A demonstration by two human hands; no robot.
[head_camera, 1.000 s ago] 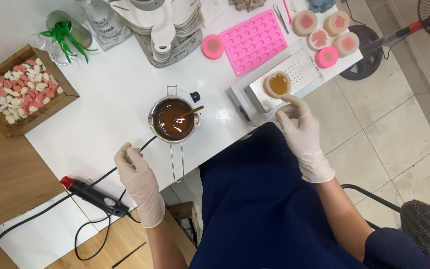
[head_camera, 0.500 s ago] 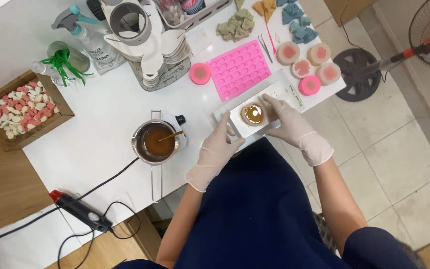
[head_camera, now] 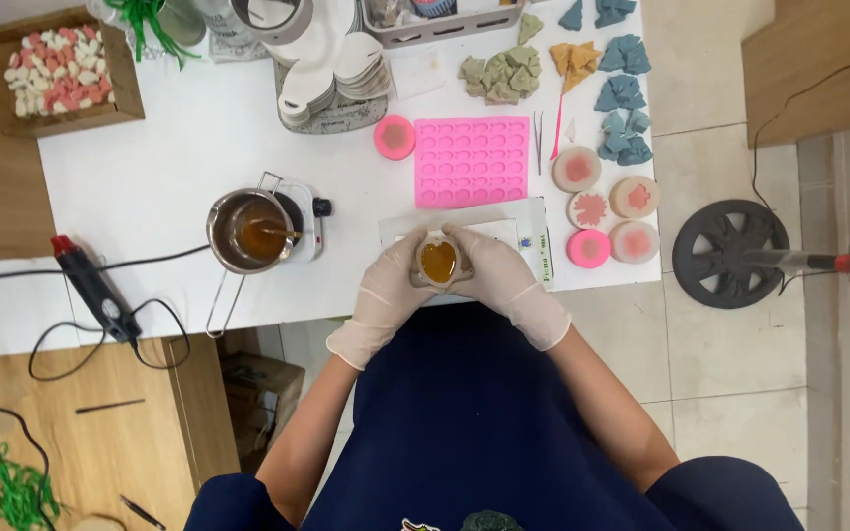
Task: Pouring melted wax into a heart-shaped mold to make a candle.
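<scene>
White tabletop (head_camera: 150, 187) over tiled floor. Both gloved hands, left hand (head_camera: 391, 285) and right hand (head_camera: 494, 270), had come together at the front edge, fingers closed around a small heart-shaped mould of amber liquid (head_camera: 438, 262). The left hand had left the cord side; the steel melting pot (head_camera: 248, 231) stood unattended.
</scene>
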